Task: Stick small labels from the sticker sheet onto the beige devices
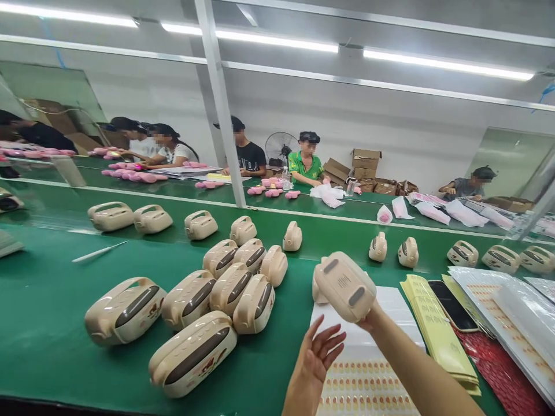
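My right hand (371, 316) grips a beige plastic device with a carry handle (347, 286), turned so that its underside faces me. Two grey foot pads and a small printed block show on that underside. Just below it my left hand (314, 361) is open, fingers spread, touching nothing. Under both hands lies a white sheet of small orange-yellow stickers (364, 384). Several matching devices stand grouped to the left, among them a near one (195, 355) with a dark front strip and a printed picture.
On the right lie yellow label sheets (437, 329), a dark phone (453, 306), more sticker sheets (511, 312) and red bubble wrap (494, 370). A white pointed tool (99, 252) rests at left. More devices line the green belt. Co-workers sit beyond, behind a metal post (223, 110).
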The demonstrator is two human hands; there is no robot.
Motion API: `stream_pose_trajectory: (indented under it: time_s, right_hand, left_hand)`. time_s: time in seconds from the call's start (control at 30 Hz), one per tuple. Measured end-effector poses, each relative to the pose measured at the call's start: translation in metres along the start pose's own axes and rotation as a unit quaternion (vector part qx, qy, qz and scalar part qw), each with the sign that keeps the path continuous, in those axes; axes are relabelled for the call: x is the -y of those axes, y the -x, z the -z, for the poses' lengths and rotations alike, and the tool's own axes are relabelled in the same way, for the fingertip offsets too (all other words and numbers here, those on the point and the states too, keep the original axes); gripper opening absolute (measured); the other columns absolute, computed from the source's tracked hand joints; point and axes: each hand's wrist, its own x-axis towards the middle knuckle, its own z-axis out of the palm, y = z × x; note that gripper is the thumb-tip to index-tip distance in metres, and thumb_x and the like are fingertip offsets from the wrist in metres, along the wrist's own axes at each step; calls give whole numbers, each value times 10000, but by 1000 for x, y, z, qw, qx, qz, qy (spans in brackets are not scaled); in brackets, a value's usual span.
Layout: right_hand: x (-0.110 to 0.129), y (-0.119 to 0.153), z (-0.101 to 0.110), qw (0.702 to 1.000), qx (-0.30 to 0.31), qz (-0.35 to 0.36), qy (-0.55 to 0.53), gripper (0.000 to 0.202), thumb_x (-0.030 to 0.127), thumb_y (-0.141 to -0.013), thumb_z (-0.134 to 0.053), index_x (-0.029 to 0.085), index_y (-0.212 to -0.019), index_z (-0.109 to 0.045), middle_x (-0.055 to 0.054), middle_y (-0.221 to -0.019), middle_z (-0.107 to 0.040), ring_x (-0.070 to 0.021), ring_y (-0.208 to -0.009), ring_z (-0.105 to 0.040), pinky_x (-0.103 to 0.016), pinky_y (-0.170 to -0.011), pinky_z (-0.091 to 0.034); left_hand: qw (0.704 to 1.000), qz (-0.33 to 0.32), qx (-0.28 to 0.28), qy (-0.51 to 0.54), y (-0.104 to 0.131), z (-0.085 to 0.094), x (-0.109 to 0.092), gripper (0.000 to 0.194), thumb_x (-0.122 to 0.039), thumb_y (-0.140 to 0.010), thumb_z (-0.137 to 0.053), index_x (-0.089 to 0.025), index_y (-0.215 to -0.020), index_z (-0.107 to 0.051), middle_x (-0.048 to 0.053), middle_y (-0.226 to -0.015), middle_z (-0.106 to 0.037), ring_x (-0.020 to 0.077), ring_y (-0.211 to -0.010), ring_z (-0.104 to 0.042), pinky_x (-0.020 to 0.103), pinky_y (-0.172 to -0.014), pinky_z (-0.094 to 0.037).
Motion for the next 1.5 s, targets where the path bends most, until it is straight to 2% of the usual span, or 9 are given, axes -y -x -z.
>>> stream_pose_trajectory:
  time_s: [0.27,0.43,0.6,0.73,0.83,0.93,1.07,1.2,1.5]
  right_hand:
    - [-39,68,48,989,-17,6,147,449,533,-764,-500,213,-1058,-613,65,-473,-469,-56,-309,-307,-176,-298,-212]
    - [-55,140,98,899,-93,128,408,425,367,-808,-523,274,-1223,-528,-36,-856,-620,-156,-663,-590,-297,-621,-507]
    - [-104,190,119,842,-92,180,500,461,205,-719,-629,321,-1162,-575,-73,-1085,-620,-277,-1055,-556,-457,-901,-445]
    - [-120,194,116,832,-112,219,497,226,178,-728,-611,342,-866,-683,-41,-954,-655,-279,-1017,-570,-518,-905,-416]
    - [-107,186,107,887,-158,175,398,48,246,-695,-658,272,-656,-667,-61,-886,-637,-264,-909,-595,-490,-832,-457]
    - [-86,171,83,941,-229,159,193,185,379,-662,-694,225,-584,-629,-94,-1001,-622,-275,-1009,-559,-499,-904,-407]
    - [-70,146,35,945,-263,193,36,277,460,-637,-699,210,-556,-611,-91,-1220,-543,-288,-1178,-443,-516,-1010,-275]
    - [-70,132,8,948,-251,191,44,234,411,-641,-707,210,-568,-611,-87,-1241,-506,-273,-1218,-398,-477,-1020,-275]
    - [-68,131,3,940,-258,207,79,205,362,-685,-660,213,-579,-567,-99,-1205,-496,-249,-1170,-446,-435,-957,-369]
  left_hand:
    - [960,152,51,228,15,-31,9,420,-549,-839,-387,-329,-1130,-592,13,-1150,-653,258,-1030,-598,444,-911,-435]
    - [946,102,34,307,20,-23,3,411,-433,-852,-416,-316,-1239,-490,46,-1202,-618,297,-1083,-563,500,-875,-456]
    - [937,78,-14,339,20,-25,-4,554,-447,-789,-493,-292,-1312,-395,94,-1214,-604,343,-1101,-538,501,-866,-463]
    - [941,92,10,325,21,-30,-3,503,-424,-769,-510,-225,-1232,-512,132,-1218,-595,342,-1123,-519,459,-884,-456]
    - [941,87,39,326,24,-33,1,453,-405,-796,-473,-200,-1192,-553,115,-1196,-614,299,-1133,-521,405,-920,-440]
    - [937,93,42,335,28,-38,7,414,-421,-813,-447,-264,-1179,-559,30,-1194,-625,247,-1153,-511,369,-958,-409]
    - [932,114,52,341,31,-50,13,412,-473,-843,-368,-303,-1160,-569,-16,-1174,-637,215,-1159,-507,348,-957,-403]
    - [925,130,66,351,34,-58,17,425,-483,-856,-333,-289,-1123,-602,0,-1140,-658,174,-1100,-555,282,-924,-421]
    - [938,118,64,321,38,-59,18,409,-520,-856,-331,-368,-1161,-557,-54,-1127,-655,123,-1126,-516,204,-966,-353]
